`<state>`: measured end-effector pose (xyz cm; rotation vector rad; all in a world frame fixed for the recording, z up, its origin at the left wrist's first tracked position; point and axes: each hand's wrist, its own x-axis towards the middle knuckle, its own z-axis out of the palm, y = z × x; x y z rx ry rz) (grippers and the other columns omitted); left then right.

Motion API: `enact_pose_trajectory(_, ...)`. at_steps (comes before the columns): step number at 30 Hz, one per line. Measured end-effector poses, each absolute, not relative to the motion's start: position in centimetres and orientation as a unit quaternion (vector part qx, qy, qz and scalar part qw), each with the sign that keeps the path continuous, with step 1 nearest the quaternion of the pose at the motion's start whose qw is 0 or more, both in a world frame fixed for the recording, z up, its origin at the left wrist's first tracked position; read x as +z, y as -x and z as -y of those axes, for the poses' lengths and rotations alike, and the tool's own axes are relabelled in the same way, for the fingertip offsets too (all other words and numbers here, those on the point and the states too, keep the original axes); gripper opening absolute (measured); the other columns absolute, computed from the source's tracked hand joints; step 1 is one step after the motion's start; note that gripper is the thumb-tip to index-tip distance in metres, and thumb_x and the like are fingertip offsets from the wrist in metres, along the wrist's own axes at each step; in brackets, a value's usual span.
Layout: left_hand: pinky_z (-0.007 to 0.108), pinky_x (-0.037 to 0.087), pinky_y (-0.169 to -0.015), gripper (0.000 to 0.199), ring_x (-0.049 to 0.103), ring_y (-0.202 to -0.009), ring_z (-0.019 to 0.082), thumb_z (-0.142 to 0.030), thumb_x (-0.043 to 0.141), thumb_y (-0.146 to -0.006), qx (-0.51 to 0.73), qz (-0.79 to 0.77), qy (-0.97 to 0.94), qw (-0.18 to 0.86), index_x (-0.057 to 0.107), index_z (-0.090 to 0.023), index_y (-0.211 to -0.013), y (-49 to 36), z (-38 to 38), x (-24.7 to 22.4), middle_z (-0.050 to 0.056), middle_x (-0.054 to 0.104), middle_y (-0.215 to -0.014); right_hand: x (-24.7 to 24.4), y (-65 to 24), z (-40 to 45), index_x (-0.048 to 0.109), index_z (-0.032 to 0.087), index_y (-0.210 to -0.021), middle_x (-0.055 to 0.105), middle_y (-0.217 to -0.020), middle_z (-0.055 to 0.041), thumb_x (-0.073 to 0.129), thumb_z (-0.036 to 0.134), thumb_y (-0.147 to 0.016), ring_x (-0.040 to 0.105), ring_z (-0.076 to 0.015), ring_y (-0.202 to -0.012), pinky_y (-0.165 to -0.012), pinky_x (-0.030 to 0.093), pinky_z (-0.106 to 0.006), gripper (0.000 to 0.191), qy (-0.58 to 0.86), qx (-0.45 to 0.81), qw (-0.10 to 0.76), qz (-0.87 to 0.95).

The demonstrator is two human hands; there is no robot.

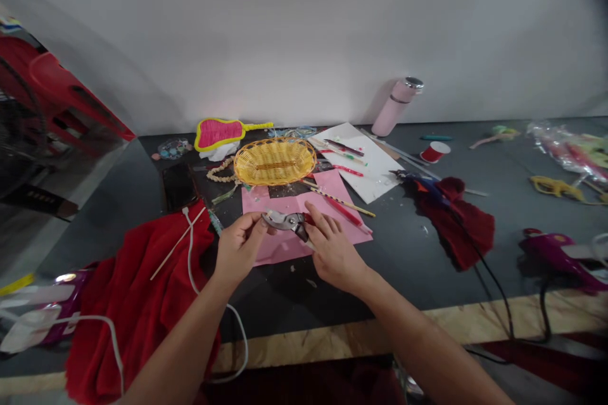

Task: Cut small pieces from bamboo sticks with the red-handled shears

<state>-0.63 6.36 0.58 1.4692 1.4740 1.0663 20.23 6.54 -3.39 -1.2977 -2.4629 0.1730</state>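
Note:
A pair of pruning shears (287, 221) with a curved metal blade is held between my two hands, above a pink sheet (280, 247). My right hand (335, 250) is closed around its handles, with a bit of red grip showing by the fingers. At the blade end, my left hand (240, 245) has thumb and fingers pinched on the tip. Whether a small piece is also in that pinch I cannot make out. Just beyond the hands sits a yellow woven basket (275, 162), with coloured pencils (344, 201) lying to its right.
Red cloth (142, 272) with a white cable and thin stick lies left, beside a phone (179, 186). Behind stand a pink bottle (396, 107) and a red thread spool (434, 152). Pliers (422, 186) lie on dark red cloth; a purple glue gun (565, 253) is far right.

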Motion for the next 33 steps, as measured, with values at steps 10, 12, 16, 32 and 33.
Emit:
enact_pose_trajectory(10,0.022,0.045,-0.07,0.024,0.062,-0.075,0.015,-0.031,0.05,-0.088,0.406,-0.54,-0.63,0.383,0.069,-0.016,-0.089,0.8,-6.5,0.6,0.004,0.073,-0.085,-3.2,-20.3,-6.7,0.049,0.011,-0.118,0.027,-0.149,-0.0162,0.043,0.003,-0.069,0.038,-0.0306,-0.124,-0.097,0.04,-0.048,0.049,0.447,0.085,0.184,0.871)
enact_pose_trajectory(12,0.022,0.044,-0.071,0.024,0.063,-0.076,0.015,-0.031,0.051,-0.088,0.406,-0.536,-0.634,0.382,0.069,-0.016,-0.088,0.8,-6.6,0.5,0.004,0.073,-0.086,-3.2,-20.3,-6.7,0.048,0.012,-0.118,0.03,-0.148,-0.0153,0.043,0.003,-0.07,0.038,-0.0304,-0.124,-0.096,0.04,-0.049,0.049,0.444,0.097,0.188,0.871)
enact_pose_trajectory(16,0.023,0.044,-0.071,0.024,0.063,-0.076,0.015,-0.031,0.05,-0.088,0.404,-0.531,-0.64,0.38,0.069,-0.016,-0.087,0.8,-6.4,0.6,0.004,0.072,-0.083,-3.9,-20.3,-6.8,0.042,0.014,-0.124,0.039,-0.14,-0.017,0.044,0.003,-0.07,0.044,-0.0276,-0.12,-0.097,0.042,-0.047,0.055,0.439,0.142,0.252,0.851)
enact_pose_trajectory(32,0.023,0.041,-0.063,0.023,0.061,-0.067,0.014,-0.027,0.046,-0.089,0.372,-0.558,-0.653,0.353,0.066,-0.016,-0.084,0.3,-5.8,0.7,0.002,0.071,-0.075,-3.1,-20.0,-6.5,0.038,0.016,-0.131,0.057,-0.104,-0.0107,0.046,0.009,-0.075,0.055,-0.0228,-0.09,-0.085,0.046,-0.036,0.056,0.513,0.175,0.169,0.824)
enact_pose_trajectory(33,0.023,0.041,-0.064,0.023,0.061,-0.067,0.014,-0.028,0.046,-0.089,0.371,-0.555,-0.651,0.361,0.065,-0.016,-0.083,0.4,-5.9,0.7,0.002,0.071,-0.075,-3.2,-20.1,-6.5,0.038,0.016,-0.131,0.057,-0.105,-0.0109,0.046,0.009,-0.075,0.055,-0.023,-0.092,-0.086,0.045,-0.037,0.057,0.514,0.173,0.168,0.823)
